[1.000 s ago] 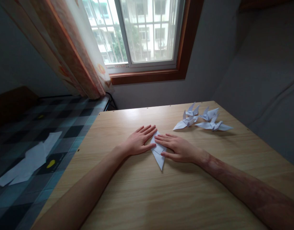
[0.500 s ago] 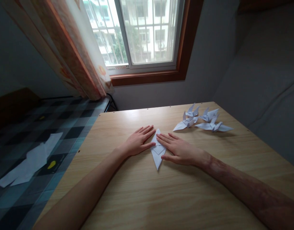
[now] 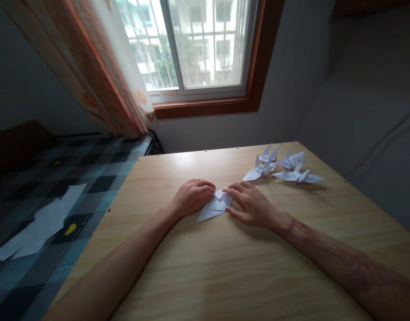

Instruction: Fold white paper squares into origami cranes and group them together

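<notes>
Between my hands lies a piece of folded white origami paper (image 3: 212, 209) on the wooden table. Its pointed end is aimed toward the lower left, and its top edge is folded into a small peak. My left hand (image 3: 192, 197) has its fingers curled, with the tips at the paper's upper left edge; its thumb is mostly hidden. My right hand (image 3: 251, 203) grips the right side of the paper, the thumb at the lower edge and the index finger on the top. Its fingers cover the paper's right end.
Several folded paper cranes (image 3: 298, 176) stand at the table's far right corner. The light wooden table (image 3: 205, 272) reaches toward a wall with a window (image 3: 210, 44). To the left, white paper pieces (image 3: 41, 225) rest on a checked bedspread (image 3: 101, 183), below a curtain (image 3: 104, 76).
The kite-shaped paper has turned from upright to slanting and its shape has changed. Both hands went from lying flat to having bent fingers at its edges.
</notes>
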`<action>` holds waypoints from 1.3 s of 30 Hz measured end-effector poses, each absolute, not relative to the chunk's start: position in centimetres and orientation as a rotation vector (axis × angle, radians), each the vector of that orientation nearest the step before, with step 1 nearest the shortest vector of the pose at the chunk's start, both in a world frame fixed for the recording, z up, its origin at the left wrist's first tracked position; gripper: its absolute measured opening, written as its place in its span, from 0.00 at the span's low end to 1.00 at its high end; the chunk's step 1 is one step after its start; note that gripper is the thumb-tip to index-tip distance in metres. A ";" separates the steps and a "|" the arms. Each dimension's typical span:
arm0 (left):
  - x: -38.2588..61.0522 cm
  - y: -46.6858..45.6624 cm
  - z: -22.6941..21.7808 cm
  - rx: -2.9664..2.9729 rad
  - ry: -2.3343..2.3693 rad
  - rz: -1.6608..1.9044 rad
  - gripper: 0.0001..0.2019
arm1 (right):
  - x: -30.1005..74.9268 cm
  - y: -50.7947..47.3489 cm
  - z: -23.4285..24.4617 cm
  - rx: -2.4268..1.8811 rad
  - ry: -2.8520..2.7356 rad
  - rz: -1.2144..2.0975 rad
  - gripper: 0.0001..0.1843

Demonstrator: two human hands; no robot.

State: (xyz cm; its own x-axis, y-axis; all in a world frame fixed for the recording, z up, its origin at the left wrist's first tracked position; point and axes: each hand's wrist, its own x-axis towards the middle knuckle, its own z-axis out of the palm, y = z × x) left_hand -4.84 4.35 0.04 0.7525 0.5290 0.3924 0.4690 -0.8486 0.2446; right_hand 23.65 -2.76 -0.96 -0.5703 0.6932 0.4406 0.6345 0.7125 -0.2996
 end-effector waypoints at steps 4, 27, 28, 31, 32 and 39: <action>-4.7 4.0 0.2 2.859 0.901 0.827 0.13 | 23.6 -2.7 -0.9 -1.022 -2.353 0.127 0.24; -4.3 3.5 0.7 2.743 0.629 0.558 0.12 | 23.9 -1.9 -1.9 -1.169 -2.070 0.137 0.10; -4.4 3.6 0.7 2.735 0.629 0.544 0.13 | 23.9 -1.8 -2.0 -1.175 -2.068 0.130 0.14; -4.9 4.1 1.1 2.703 0.583 0.501 0.15 | 23.9 -1.7 -2.1 -1.222 -2.076 0.121 0.20; -5.1 4.3 1.4 2.689 0.567 0.487 0.15 | 23.9 -1.7 -2.2 -1.231 -2.090 0.123 0.20; -5.9 4.2 3.7 2.730 0.608 0.370 0.14 | 23.9 -1.6 -2.1 -1.165 -2.118 0.158 0.17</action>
State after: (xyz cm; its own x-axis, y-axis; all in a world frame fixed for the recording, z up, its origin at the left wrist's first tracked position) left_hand -5.88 4.16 3.68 0.8759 0.4478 0.1796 0.3651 -0.8586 0.3599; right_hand 23.88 -1.60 -2.12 -0.3474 0.7797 0.5210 0.6940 0.5874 -0.4164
